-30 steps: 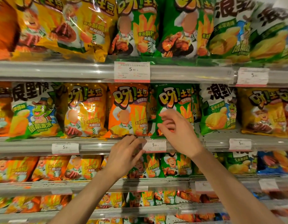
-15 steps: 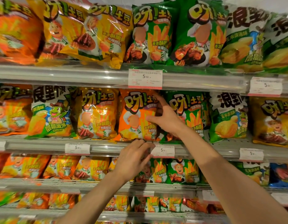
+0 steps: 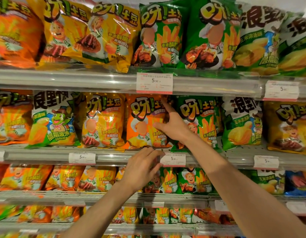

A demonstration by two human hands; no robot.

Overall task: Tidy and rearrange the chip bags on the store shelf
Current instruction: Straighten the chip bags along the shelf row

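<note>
Forearms came up from the bottom of the view, both bare, and they reached toward the second shelf from the top; your left hand [image 3: 142, 166] was the nearer one and it was at the front rail [image 3: 45, 156] of that shelf, just left of a white price tag [image 3: 173, 159]; its fingers were curled and close together with the thumb on top, and I could not tell if they pinched the tag edge or only rested on the rail. Your right hand [image 3: 172, 125] was higher and deeper; it was spread, the thumb lay on the front of the orange chip bag [image 3: 140, 121], the index finger pointed up along that bag's right edge, and the other fingers were hidden in the gap between it and the green chip bag [image 3: 198, 121] beside it; so this hand was not closed on any bag. The orange bag stood upright on the shelf, touching the yellow chip bag [image 3: 102, 119] at its left; the green one leaned a little.

I judged that the step was to separate or straighten these two neighbours, not to take one out yet. The next move needed the right fingers to go behind one bag and close with the thumb; the bags were puffy and slippery, so a soft grip; the left hand could steady the bottom edge from below.
</note>
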